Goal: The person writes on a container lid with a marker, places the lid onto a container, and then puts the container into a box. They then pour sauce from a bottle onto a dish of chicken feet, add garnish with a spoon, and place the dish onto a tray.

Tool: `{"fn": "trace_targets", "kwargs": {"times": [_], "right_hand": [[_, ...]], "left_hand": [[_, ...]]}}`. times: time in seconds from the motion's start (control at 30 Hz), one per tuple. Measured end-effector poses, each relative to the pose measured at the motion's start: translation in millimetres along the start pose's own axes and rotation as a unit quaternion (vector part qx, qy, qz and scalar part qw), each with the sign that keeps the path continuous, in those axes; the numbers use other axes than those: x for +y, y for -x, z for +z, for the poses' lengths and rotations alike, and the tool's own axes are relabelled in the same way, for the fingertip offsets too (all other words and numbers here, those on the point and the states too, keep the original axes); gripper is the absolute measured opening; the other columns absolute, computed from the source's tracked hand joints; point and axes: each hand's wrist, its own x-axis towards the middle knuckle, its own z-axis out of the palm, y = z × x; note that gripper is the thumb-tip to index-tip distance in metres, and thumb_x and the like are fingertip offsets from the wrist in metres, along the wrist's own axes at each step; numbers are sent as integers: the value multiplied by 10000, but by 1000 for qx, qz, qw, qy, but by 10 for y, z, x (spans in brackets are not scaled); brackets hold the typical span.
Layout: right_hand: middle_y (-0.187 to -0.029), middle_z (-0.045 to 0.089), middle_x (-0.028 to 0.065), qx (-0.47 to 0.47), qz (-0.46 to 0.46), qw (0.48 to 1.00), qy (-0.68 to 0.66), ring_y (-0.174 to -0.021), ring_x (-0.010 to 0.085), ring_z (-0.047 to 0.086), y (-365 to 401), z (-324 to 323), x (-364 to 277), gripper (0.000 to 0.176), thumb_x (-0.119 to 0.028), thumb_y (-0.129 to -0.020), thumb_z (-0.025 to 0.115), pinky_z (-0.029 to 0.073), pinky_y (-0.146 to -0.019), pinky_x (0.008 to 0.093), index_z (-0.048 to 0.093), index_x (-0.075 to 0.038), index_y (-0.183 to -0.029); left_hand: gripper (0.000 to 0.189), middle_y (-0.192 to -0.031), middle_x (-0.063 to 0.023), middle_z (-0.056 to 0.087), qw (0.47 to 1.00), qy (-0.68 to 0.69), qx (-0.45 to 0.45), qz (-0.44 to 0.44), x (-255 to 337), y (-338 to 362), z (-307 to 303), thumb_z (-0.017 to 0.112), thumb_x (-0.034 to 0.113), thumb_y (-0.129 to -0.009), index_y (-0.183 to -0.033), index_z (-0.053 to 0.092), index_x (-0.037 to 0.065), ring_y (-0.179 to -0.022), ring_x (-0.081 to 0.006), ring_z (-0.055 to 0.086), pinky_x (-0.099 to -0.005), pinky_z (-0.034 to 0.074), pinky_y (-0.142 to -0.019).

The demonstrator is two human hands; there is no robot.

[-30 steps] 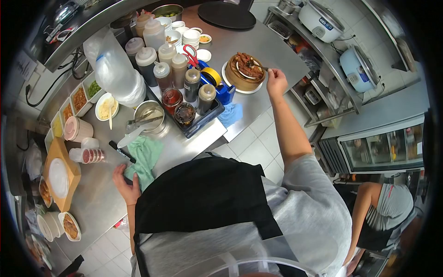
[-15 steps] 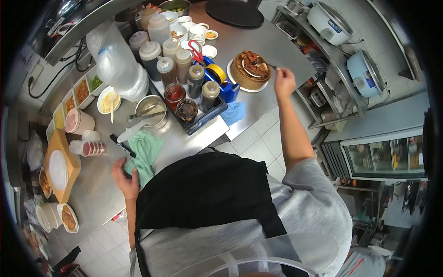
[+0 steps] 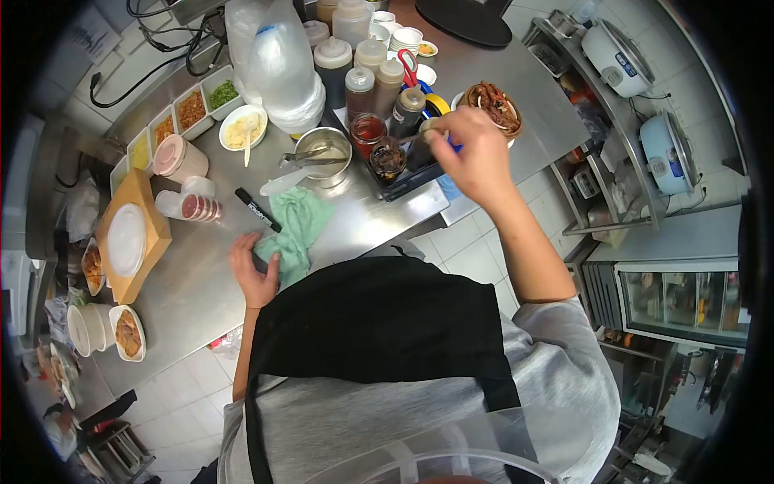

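Right hand [image 3: 472, 153] pinched on utensil [image 3: 409, 138], tip leftward over sauce jar [image 3: 389, 159]; left hand [image 3: 254, 274] slack on cloth [image 3: 297, 230].

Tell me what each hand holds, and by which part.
The right hand pinches a thin utensil by its near end, tip toward the dark sauce jar. The left hand holds nothing; it rests on the green cloth.

Marker [image 3: 258, 210] just left of cloth [image 3: 297, 234]; behind them metal bowl [image 3: 324, 148], perhaps tongs [image 3: 309, 160] across it, tray [image 3: 403, 184] at its right

Grey short-sleeved shirt under black apron.
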Motion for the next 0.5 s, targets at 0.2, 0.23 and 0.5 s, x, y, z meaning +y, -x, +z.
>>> {"fn": "trace_targets", "kwargs": {"times": [0.2,0.23,0.5], "right_hand": [[-750,552,46,-59,-89,986,130,-776,240,547,33,238,-176,102,-157,-717,694,411,-655,374,630,-93,-762],[-754,555,42,-70,-89,983,147,-784,235,548,28,275,-171,99,-168,-720,692,411,-660,374,635,-98,-760],[-780,564,35,-186,-104,930,298,-856,204,551,-28,697,-11,152,-287,-745,678,412,-708,374,682,-137,-767]], "left_hand": [[478,-1186,-148,556,1000,26,-4,11,-80,20,-8,712,138,-712,-1147,547,30,-1181,-366,454,-447,335,-1023],[479,-1189,-147,555,999,29,-8,11,-80,24,-16,712,139,-712,-1149,547,31,-1182,-366,453,-447,334,-1024],[491,-1203,-153,545,999,46,-18,6,-79,24,-24,700,133,-709,-1162,541,27,-1197,-372,449,-449,327,-1032]]}}
